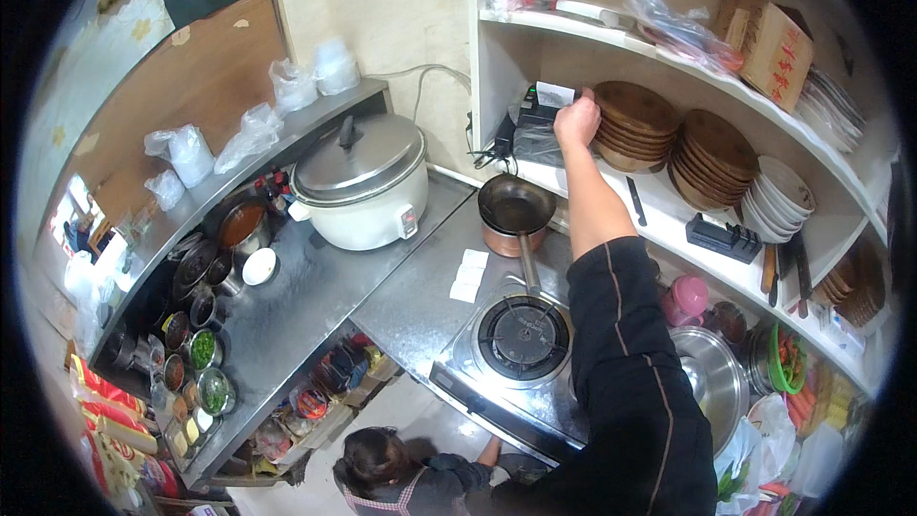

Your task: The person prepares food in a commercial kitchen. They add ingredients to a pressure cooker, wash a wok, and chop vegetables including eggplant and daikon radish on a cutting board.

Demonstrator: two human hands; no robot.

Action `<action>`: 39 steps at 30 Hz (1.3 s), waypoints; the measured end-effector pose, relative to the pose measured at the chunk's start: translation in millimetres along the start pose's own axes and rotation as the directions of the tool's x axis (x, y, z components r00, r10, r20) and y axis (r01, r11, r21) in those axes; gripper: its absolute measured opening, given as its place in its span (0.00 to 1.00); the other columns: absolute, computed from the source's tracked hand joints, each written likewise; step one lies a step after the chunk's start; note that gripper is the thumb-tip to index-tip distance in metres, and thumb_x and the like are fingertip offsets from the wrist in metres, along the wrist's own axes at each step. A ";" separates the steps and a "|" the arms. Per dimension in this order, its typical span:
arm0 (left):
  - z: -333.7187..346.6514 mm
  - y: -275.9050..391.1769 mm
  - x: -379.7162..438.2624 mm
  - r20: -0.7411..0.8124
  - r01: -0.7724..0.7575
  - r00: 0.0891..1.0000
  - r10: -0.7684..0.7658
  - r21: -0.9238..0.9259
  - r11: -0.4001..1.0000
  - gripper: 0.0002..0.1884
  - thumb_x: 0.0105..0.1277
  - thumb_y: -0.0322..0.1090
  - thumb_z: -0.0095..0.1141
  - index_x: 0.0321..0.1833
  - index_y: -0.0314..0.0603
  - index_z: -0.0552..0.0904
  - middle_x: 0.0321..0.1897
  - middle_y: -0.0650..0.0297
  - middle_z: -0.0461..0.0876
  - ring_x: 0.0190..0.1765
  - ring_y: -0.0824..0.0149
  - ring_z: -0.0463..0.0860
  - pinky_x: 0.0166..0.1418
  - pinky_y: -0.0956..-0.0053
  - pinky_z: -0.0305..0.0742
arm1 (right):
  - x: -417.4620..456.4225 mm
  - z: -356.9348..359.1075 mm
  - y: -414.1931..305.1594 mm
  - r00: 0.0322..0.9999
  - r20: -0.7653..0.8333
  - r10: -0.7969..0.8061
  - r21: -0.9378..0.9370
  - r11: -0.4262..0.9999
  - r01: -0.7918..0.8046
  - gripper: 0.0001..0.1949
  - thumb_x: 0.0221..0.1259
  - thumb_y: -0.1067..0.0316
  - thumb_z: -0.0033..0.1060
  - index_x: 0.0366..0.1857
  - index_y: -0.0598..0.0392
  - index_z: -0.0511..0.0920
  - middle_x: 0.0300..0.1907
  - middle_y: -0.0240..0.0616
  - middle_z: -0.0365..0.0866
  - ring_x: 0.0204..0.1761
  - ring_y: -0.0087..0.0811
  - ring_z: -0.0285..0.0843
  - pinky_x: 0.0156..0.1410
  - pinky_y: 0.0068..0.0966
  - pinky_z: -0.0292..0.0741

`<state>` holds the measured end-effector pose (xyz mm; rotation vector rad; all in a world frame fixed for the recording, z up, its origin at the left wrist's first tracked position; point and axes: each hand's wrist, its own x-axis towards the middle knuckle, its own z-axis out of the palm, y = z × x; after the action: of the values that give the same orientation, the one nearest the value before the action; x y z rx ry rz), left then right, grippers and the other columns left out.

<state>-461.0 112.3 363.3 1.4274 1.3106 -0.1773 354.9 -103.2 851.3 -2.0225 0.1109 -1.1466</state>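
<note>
My right hand [578, 120], at the end of a black sleeve, reaches up to the middle shelf. Its fingers are at the right edge of a paper slip [554, 94] that stands out of a small black receipt printer [537, 113]; whether they grip the slip cannot be told. Stacked brown bowls [637, 122] stand just right of the hand. My left hand is out of view. Below the shelf, a dark frying pan [516, 202] rests on a copper-coloured pot, behind a gas stove [524, 337]. A creased printed slip [469, 276] lies on the steel counter left of the stove.
A large rice cooker [358, 186] stands on the left counter, near a white bowl [259, 266] and several sauce and herb containers [215, 390]. Another person [376, 459] is low by the stove's front. Knives [769, 269] and a steel basin [709, 380] are at right.
</note>
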 end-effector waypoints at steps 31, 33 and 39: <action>-7.8 -95.7 -217.7 0.983 -0.216 -0.130 0.127 -0.153 0.964 0.18 0.79 0.33 0.48 0.66 0.30 0.73 0.56 0.54 0.82 0.53 0.62 0.84 0.57 0.65 0.80 | -707.4 -814.0 -5.5 0.483 0.700 0.527 -0.122 0.754 -0.645 0.25 0.58 0.80 0.61 0.63 0.60 0.74 0.37 0.37 0.82 0.38 0.26 0.81 0.44 0.27 0.79; 10.4 -103.6 -260.3 0.979 -0.250 -0.206 0.009 -0.062 0.966 0.17 0.77 0.30 0.51 0.65 0.30 0.74 0.56 0.54 0.83 0.51 0.66 0.84 0.55 0.67 0.82 | -752.5 -847.7 2.6 0.553 0.578 0.600 -0.066 0.710 -0.701 0.25 0.59 0.81 0.61 0.63 0.60 0.74 0.37 0.38 0.81 0.38 0.26 0.81 0.44 0.26 0.79; 73.9 -155.2 -342.2 0.965 -0.538 -0.243 -0.098 -0.050 0.841 0.13 0.73 0.23 0.54 0.59 0.32 0.78 0.45 0.59 0.87 0.42 0.70 0.85 0.43 0.74 0.81 | -809.3 -941.7 21.5 0.656 0.272 0.704 0.111 0.654 -0.748 0.22 0.62 0.80 0.60 0.61 0.62 0.75 0.33 0.34 0.80 0.34 0.23 0.78 0.40 0.24 0.77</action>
<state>-665.6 -185.7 489.8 1.1775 -0.5449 -1.1770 -826.4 -329.2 541.7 -1.6211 0.6204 -0.3946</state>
